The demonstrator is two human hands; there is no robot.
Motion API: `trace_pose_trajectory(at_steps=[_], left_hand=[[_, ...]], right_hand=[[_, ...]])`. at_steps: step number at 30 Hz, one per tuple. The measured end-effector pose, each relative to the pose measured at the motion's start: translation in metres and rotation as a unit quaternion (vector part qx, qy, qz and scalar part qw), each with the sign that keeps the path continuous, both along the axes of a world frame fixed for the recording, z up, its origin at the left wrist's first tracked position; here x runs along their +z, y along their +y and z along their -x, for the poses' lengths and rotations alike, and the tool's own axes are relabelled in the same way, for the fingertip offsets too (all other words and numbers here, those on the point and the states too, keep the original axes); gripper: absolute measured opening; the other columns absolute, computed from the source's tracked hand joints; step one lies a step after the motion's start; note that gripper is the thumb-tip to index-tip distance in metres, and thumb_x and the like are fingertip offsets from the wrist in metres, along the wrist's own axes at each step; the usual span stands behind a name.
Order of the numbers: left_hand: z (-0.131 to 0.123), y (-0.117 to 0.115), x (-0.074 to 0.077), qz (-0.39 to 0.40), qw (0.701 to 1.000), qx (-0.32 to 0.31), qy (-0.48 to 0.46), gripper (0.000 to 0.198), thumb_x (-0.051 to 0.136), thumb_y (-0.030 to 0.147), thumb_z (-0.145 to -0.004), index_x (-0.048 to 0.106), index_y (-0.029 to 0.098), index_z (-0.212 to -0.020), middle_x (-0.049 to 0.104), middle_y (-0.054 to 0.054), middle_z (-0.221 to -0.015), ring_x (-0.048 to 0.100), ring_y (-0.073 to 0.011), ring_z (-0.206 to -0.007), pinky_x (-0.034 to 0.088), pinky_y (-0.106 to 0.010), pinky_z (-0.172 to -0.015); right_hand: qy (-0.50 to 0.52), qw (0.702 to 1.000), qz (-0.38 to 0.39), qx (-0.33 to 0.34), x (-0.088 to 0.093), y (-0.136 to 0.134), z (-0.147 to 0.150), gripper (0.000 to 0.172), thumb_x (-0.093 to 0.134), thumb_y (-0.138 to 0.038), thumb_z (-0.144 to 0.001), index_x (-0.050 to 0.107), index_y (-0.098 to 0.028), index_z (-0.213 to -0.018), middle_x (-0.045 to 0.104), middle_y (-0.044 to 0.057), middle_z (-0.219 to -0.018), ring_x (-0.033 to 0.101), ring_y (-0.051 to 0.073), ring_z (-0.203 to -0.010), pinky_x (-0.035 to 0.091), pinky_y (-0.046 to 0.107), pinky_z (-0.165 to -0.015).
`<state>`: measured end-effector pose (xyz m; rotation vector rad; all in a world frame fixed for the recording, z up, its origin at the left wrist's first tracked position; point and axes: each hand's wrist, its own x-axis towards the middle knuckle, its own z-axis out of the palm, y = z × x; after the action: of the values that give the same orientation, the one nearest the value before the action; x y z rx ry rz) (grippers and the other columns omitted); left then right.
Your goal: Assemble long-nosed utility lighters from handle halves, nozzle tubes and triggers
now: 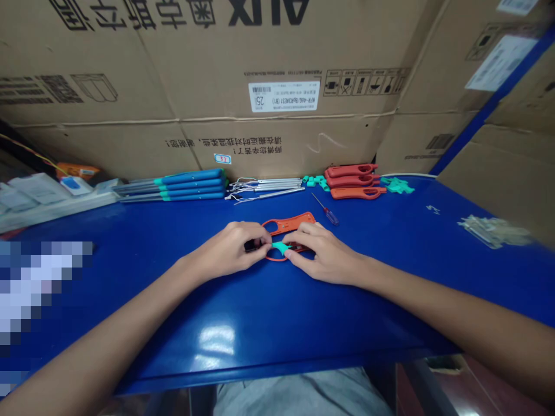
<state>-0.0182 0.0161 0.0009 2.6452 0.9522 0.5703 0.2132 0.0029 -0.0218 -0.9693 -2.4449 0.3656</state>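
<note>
Both hands meet over the middle of the blue table. Between them is a small green plastic trigger-like piece. My left hand pinches its left end between thumb and fingertips. My right hand closes on its right side, thumb low and fingers above. Under the fingers lies an orange handle shell, largely covered by my hands, with small dark and metal parts partly showing inside. Just behind it, a second orange handle half lies with its hollow side up and its loop at the left.
A screwdriver lies behind my right hand. Along the cardboard at the back are blue-handled lighters, metal rods with wires, green pieces and stacked red-orange handles. Small clear bags lie at the right, a power strip at the left.
</note>
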Motion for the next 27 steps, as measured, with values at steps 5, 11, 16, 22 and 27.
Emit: trace_pose_trajectory(at_steps=[5,11,16,22,27], left_hand=[[0.000,0.000,0.001,-0.001,1.000,0.004,-0.009,0.013,0.054,0.019,-0.088,0.067,0.016,-0.086,0.068,0.000,-0.078,0.060,-0.0109,-0.068,0.044,-0.022,-0.065],[-0.001,-0.001,0.003,0.008,1.000,0.002,0.011,0.014,0.056,0.019,-0.086,0.070,0.017,-0.085,0.069,-0.002,-0.082,0.061,-0.0136,-0.074,0.045,-0.024,-0.069],[-0.002,-0.002,0.006,0.014,1.000,-0.008,0.022,0.016,0.055,0.018,-0.086,0.071,0.017,-0.085,0.070,-0.003,-0.083,0.061,-0.0152,-0.077,0.046,-0.027,-0.074],[-0.001,-0.004,0.011,-0.006,0.999,0.003,0.051,0.020,0.061,0.025,-0.082,0.070,0.017,-0.097,0.070,-0.003,-0.084,0.062,-0.0169,-0.076,0.046,-0.029,-0.072],[-0.004,-0.004,0.006,-0.010,0.998,0.000,0.059,0.038,0.065,0.048,-0.082,0.067,0.016,-0.103,0.069,-0.005,-0.092,0.062,-0.0204,-0.084,0.046,-0.034,-0.079]], right_hand=[[-0.003,1.000,-0.001,0.005,0.001,-0.001,0.000,0.023,0.052,-0.028,-0.093,0.066,-0.015,-0.106,0.063,0.010,-0.099,0.058,0.021,-0.095,0.045,0.037,-0.088],[-0.006,1.000,-0.002,0.012,0.002,-0.002,0.000,0.022,0.053,-0.027,-0.093,0.066,-0.015,-0.107,0.062,0.008,-0.095,0.057,0.020,-0.092,0.045,0.036,-0.086],[-0.012,1.000,-0.005,0.017,0.004,-0.002,-0.001,0.026,0.053,-0.027,-0.093,0.067,-0.016,-0.113,0.060,0.009,-0.092,0.057,0.019,-0.089,0.045,0.037,-0.084],[0.000,1.000,-0.004,0.024,0.004,-0.002,0.000,0.027,0.053,-0.025,-0.093,0.070,-0.017,-0.113,0.059,0.008,-0.089,0.056,0.018,-0.084,0.045,0.037,-0.083],[0.005,1.000,0.003,0.025,0.003,-0.002,0.000,0.028,0.054,-0.027,-0.093,0.070,-0.016,-0.112,0.059,0.009,-0.091,0.057,0.019,-0.087,0.046,0.039,-0.085]])
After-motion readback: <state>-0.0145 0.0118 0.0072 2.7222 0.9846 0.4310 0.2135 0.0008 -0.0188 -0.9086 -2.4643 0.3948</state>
